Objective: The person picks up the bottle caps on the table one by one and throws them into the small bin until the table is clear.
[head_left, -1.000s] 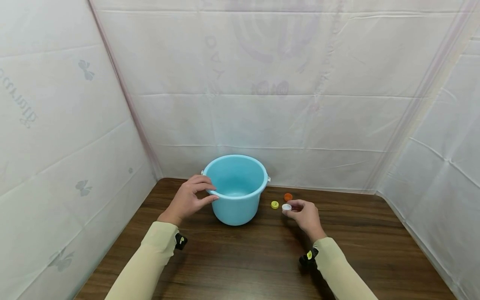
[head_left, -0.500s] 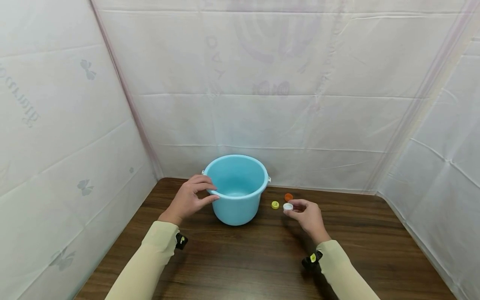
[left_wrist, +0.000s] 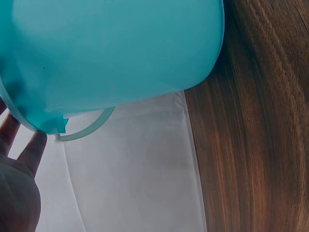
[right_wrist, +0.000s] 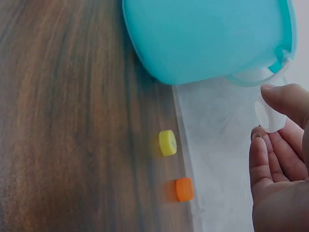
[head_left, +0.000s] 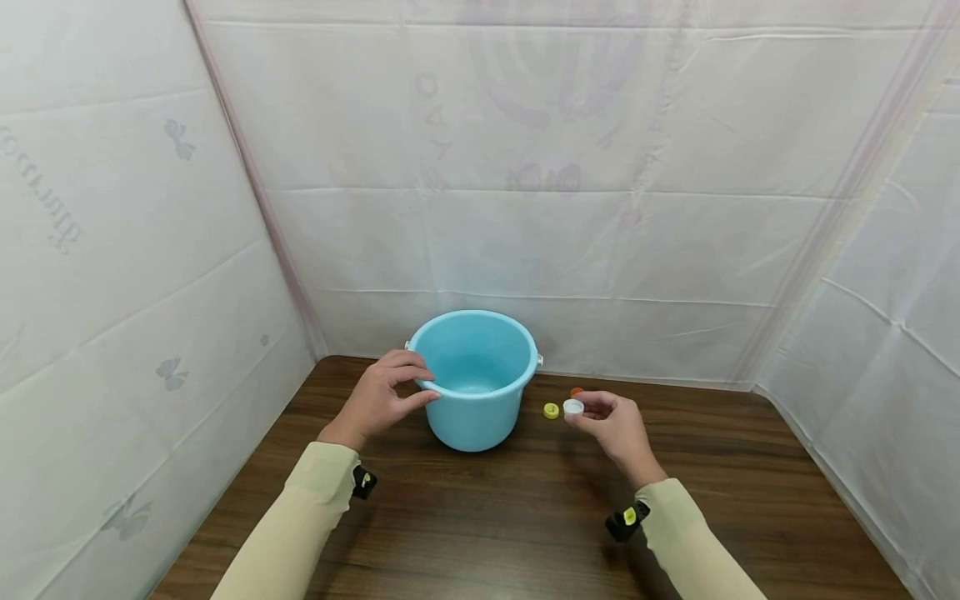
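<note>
- Nearest, a pair of pale sleeves [head_left: 279,525], with a wide run of bench [head_left: 480,533] between for moving.
- At the wrists, two black devices [head_left: 627,521], one per arm.
- To the right, right hand [head_left: 619,435] raised off the bench, thumb and fingers brought to a narrow pinch on the white cap [head_left: 573,407].
- To the left, left hand [head_left: 377,402] half open, gripping the bucket's rim, fingers over the edge, thumb outside.
- Three caps in all: one pinched, two on the bench, apart from each other.
- Yellow cap [head_left: 551,411] between bucket and white cap in the head view.
- Orange cap [right_wrist: 184,189] farther back, close to the bench's far edge, partly hidden by the right hand from above.
- One bucket [head_left: 474,423], upright, left of the caps, inner wall and floor showing through the open top.
- Behind it, one curved handle [left_wrist: 94,127].
- Farthest, white sheeting [head_left: 525,242] along the bench's back, left and right edges.
</note>
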Tool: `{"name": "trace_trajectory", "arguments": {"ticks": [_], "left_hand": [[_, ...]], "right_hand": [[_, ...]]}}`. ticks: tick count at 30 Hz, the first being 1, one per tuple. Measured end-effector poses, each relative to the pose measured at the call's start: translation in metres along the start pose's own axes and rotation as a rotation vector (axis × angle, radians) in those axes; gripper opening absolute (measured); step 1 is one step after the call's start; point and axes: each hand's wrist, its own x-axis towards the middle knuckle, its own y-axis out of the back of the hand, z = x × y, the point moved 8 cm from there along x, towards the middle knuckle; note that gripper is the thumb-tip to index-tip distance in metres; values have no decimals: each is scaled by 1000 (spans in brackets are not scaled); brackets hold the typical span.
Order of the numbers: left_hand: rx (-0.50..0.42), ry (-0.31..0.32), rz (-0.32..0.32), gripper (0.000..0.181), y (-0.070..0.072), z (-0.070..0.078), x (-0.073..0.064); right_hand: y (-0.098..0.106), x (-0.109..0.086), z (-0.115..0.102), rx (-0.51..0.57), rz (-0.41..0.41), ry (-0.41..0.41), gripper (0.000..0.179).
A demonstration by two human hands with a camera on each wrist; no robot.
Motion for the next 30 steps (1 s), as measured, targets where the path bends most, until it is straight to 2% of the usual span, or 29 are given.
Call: {"name": "trace_trajectory", "arguments": {"ticks": [11,20,30], "left_hand": [[1,-3,-1,21,1,2,1],[1,7,-6,22,0,1,0],[-2,14,-16,23,0,1,0]], "right_hand": [[0,-2,-26,56,-19,17,43],[-1,3,-50,50,-24,69,42],[-3,13,-73,100,-25,91,43]]}}
